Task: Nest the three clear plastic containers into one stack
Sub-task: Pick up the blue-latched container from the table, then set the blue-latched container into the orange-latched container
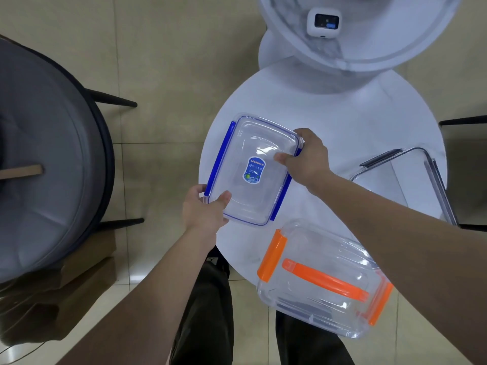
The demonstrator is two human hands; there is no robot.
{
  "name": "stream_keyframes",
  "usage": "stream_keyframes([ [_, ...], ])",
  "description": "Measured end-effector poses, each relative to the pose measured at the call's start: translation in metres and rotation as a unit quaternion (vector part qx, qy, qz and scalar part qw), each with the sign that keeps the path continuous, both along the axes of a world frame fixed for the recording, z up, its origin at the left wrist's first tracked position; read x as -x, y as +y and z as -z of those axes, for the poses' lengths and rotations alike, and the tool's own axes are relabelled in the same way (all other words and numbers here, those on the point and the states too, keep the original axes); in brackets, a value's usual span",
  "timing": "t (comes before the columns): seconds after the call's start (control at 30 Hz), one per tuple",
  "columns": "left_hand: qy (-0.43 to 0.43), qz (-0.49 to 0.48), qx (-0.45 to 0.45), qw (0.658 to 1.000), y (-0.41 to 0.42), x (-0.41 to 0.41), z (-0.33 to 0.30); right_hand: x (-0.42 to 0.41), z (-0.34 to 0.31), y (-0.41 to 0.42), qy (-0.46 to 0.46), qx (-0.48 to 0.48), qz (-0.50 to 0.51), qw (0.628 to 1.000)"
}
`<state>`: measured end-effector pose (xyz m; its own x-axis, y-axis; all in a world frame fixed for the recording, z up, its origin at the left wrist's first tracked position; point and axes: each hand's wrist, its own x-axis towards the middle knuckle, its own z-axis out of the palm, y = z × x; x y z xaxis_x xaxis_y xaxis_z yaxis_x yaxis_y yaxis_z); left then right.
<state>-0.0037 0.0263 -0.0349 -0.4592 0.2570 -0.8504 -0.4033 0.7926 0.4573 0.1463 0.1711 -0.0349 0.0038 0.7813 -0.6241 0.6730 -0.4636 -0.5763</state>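
Observation:
A clear container with blue clips [247, 201] and a blue sticker on its lid sits at the left edge of the round white table [329, 111]. My left hand [204, 209] grips its near left corner. My right hand [307, 160] grips its far right corner, thumb on the lid. A clear container with orange clips and an orange handle [321, 279] lies at the near edge, under my right forearm. A third clear container with grey clips [403, 180] stands at the right edge, without a lid.
A second, higher round white table [369, 48] with a small white device [324, 22] stands beyond. A grey padded chair [47, 154] is on the left, dark chair legs [463, 121] on the right. My legs show below the table on the tiled floor.

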Motion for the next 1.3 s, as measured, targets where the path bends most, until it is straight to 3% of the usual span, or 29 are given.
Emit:
stream_keyframes([
  [0.27, 0.02, -0.034, -0.053, 0.998, 0.003, 0.008, -0.006, 0.003, -0.014, 0.003, 0.006, -0.026, 0.006, 1.0],
  [0.63, 0.053, -0.06, -0.17, 0.982, 0.011, 0.013, -0.054, -0.001, -0.059, -0.008, 0.085, -0.045, 0.118, 0.988],
  [0.77, 0.015, -0.083, -0.181, 0.98, 0.009, 0.009, -0.073, -0.008, -0.076, -0.016, 0.103, -0.052, 0.174, 0.978],
  [1.03, -0.1, -0.028, -0.248, 0.963, -0.007, -0.011, -0.098, -0.026, -0.106, -0.046, 0.141, -0.043, 0.236, 0.961],
  [1.3, -0.08, -0.007, -0.246, 0.966, -0.012, -0.01, -0.099, -0.044, -0.111, -0.059, 0.143, -0.016, 0.234, 0.961],
])
